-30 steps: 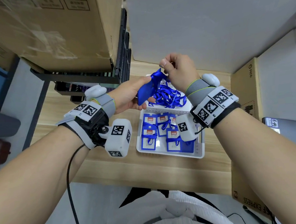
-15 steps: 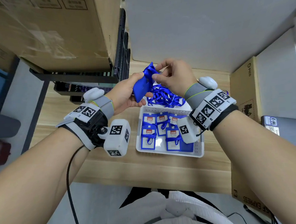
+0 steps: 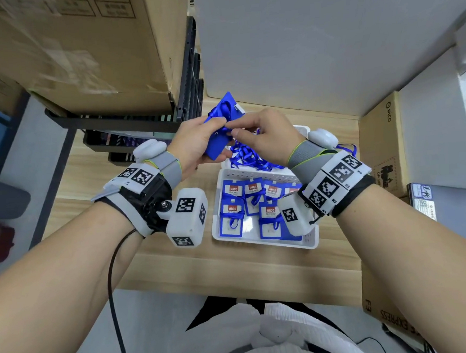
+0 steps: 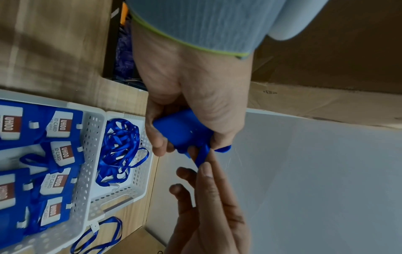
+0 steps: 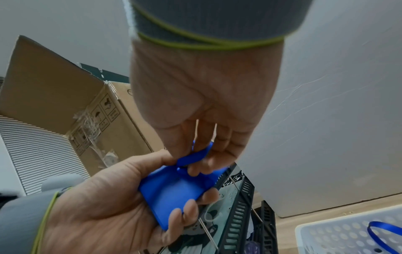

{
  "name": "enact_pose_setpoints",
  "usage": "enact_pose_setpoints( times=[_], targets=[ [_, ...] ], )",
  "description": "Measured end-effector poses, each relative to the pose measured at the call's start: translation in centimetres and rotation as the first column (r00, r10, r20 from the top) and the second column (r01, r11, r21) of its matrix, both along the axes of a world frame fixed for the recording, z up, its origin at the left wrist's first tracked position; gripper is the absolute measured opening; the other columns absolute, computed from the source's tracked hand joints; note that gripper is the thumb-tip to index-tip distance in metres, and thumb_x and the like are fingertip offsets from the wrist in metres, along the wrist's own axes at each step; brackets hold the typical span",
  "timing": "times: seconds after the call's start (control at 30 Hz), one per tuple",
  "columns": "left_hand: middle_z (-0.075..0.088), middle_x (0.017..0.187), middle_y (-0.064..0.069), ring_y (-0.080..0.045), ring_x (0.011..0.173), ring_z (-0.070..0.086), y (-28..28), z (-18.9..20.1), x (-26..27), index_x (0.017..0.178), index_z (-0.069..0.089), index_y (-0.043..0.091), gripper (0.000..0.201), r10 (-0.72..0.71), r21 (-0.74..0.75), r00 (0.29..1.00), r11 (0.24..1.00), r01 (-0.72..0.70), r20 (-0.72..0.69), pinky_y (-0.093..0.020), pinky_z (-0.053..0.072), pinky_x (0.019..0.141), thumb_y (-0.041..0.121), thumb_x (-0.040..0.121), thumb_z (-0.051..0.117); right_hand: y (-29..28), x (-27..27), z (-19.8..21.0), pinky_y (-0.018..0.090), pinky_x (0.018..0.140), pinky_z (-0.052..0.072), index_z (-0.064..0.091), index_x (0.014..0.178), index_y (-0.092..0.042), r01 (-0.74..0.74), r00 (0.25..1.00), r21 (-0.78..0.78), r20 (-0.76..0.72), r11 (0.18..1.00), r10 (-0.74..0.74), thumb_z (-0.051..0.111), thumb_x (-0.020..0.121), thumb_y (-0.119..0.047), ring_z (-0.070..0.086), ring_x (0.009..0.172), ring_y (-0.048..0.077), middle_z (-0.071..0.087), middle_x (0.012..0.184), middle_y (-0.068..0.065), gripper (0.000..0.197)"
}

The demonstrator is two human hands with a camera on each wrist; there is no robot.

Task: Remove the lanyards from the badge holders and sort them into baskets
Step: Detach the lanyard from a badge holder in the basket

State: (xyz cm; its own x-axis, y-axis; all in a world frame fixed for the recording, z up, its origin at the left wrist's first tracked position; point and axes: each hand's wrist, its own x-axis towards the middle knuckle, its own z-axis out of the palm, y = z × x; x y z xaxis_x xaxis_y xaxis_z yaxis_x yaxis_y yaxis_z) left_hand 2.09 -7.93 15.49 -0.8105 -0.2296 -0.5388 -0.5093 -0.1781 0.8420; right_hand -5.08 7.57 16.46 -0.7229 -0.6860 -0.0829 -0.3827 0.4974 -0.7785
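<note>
My left hand [image 3: 199, 145] grips a blue badge holder [image 3: 219, 141] [image 4: 182, 130] [image 5: 174, 194] above the desk, back side toward me. My right hand [image 3: 259, 136] pinches the blue lanyard loop [image 5: 193, 158] [image 4: 203, 154] at the holder's top edge. The lanyard's upper end [image 3: 225, 108] sticks up behind my fingers. Below sits a white basket [image 3: 310, 239] holding several blue badge holders [image 3: 267, 215] with lanyards tied on. Behind it a second white basket [image 4: 135, 189] holds a tangle of loose blue lanyards [image 3: 250, 158] [image 4: 119, 151].
A large cardboard box [image 3: 79, 49] rests on black crates [image 3: 129, 123] at the back left. A grey wall panel [image 3: 327, 45] stands behind the baskets. Another carton [image 3: 381, 149] stands at the right. A loose blue lanyard [image 4: 97, 238] lies on the wooden desk [image 3: 233, 272].
Both hands have shifted left and slightly up with the badge holder. My right hand dropped from a raised pull to a pinch at the holder's top edge.
</note>
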Motion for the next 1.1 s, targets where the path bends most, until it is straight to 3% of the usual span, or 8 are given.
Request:
enact_pose_setpoints(
  times=[0.13, 0.3, 0.47, 0.6, 0.7, 0.87, 0.97, 1.1],
  targets=[
    [0.074, 0.094, -0.019, -0.030, 0.070, 0.071, 0.0, -0.1, -0.2, 0.117, 0.062, 0.008, 0.028, -0.048, -0.093, 0.999, 0.994, 0.048, 0.001, -0.036, 0.057, 0.065, 0.026, 0.096, 0.056, 0.1, -1.0, 0.1, 0.022, 0.065, 0.045, 0.074, 0.089, -0.028, 0.255, 0.961, -0.144, -0.076, 0.956, -0.267, 0.066, 0.085, -0.025, 0.055, 0.059, 0.005, 0.071, 0.085, -0.011, 0.009],
    [0.074, 0.093, -0.018, -0.028, 0.068, 0.071, 0.4, -0.1, 0.1, 0.113, 0.061, 0.010, 0.024, -0.166, -0.161, 0.986, 0.973, 0.166, 0.015, -0.034, 0.056, 0.061, 0.029, 0.098, 0.056, -0.3, -2.1, -0.2, 0.008, 0.064, 0.034, 0.068, 0.090, -0.025, 0.196, 0.957, -0.004, -0.219, 0.981, -0.192, 0.078, 0.076, -0.035, 0.051, 0.073, 0.007, 0.055, 0.091, -0.011, 0.020],
    [0.073, 0.095, -0.017, -0.014, 0.060, 0.069, 0.5, 0.4, 0.2, 0.118, 0.061, 0.009, 0.028, -0.209, -0.123, 0.978, 0.970, 0.210, 0.025, -0.027, 0.053, 0.053, 0.029, 0.099, 0.055, -0.5, -1.7, -0.4, 0.037, 0.080, 0.050, 0.065, 0.084, -0.020, 0.161, 0.969, -0.023, -0.187, 0.987, -0.162, 0.072, 0.081, -0.025, 0.061, 0.086, 0.013, 0.066, 0.095, -0.004, 0.009],
    [0.073, 0.101, -0.010, -0.016, 0.068, 0.073, 0.1, 0.4, 0.3, 0.120, 0.059, 0.017, 0.025, -0.305, -0.149, 0.950, 0.939, 0.311, 0.065, -0.028, 0.054, 0.058, 0.030, 0.098, 0.057, -0.4, -1.6, -0.2, 0.034, 0.077, 0.051, 0.061, 0.084, -0.018, 0.165, 0.970, 0.009, -0.185, 0.986, -0.160, 0.067, 0.085, -0.020, 0.067, 0.075, 0.014, 0.070, 0.087, -0.007, 0.006],
    [0.072, 0.101, -0.010, -0.017, 0.065, 0.072, -0.3, 0.1, 0.4, 0.120, 0.060, 0.019, 0.029, -0.306, -0.151, 0.950, 0.938, 0.312, 0.058, -0.029, 0.054, 0.057, 0.033, 0.095, 0.063, -0.4, -1.7, -0.3, 0.032, 0.070, 0.050, 0.060, 0.082, -0.020, 0.166, 0.968, 0.017, -0.194, 0.986, -0.159, 0.068, 0.084, -0.024, 0.066, 0.070, 0.017, 0.066, 0.081, -0.010, 0.008],
    [0.075, 0.080, -0.005, -0.027, 0.067, 0.072, -1.0, 0.4, 0.7, 0.102, 0.067, 0.014, 0.025, -0.303, -0.141, 0.953, 0.942, 0.304, 0.026, -0.031, 0.055, 0.056, 0.035, 0.089, 0.069, -0.6, -2.0, -1.0, 0.036, 0.067, 0.052, 0.057, 0.069, -0.031, 0.260, 0.966, -0.039, 0.015, 0.965, -0.259, 0.071, 0.079, -0.027, 0.060, 0.062, 0.014, 0.060, 0.070, -0.011, 0.018],
    [0.075, 0.076, -0.007, -0.028, 0.067, 0.072, -1.3, 0.4, 0.6, 0.100, 0.068, 0.011, 0.022, -0.341, -0.157, 0.939, 0.927, 0.342, 0.030, -0.031, 0.056, 0.056, 0.029, 0.088, 0.072, -0.8, -1.9, -1.7, 0.043, 0.068, 0.054, 0.059, 0.066, -0.029, 0.361, 0.918, -0.055, 0.194, 0.931, -0.345, 0.073, 0.078, -0.026, 0.057, 0.063, 0.020, 0.060, 0.069, -0.001, 0.019],
    [0.073, 0.086, -0.016, -0.032, 0.071, 0.074, -1.7, -1.4, 0.6, 0.105, 0.066, 0.002, 0.027, -0.344, -0.245, 0.933, 0.901, 0.359, 0.100, -0.035, 0.059, 0.060, 0.019, 0.087, 0.074, -1.3, -1.4, -2.8, 0.028, 0.055, 0.046, 0.057, 0.068, -0.018, 0.404, 0.855, -0.039, 0.372, 0.914, -0.362, 0.073, 0.084, -0.011, 0.052, 0.048, 0.013, 0.055, 0.058, 0.001, 0.024]
  ],
)
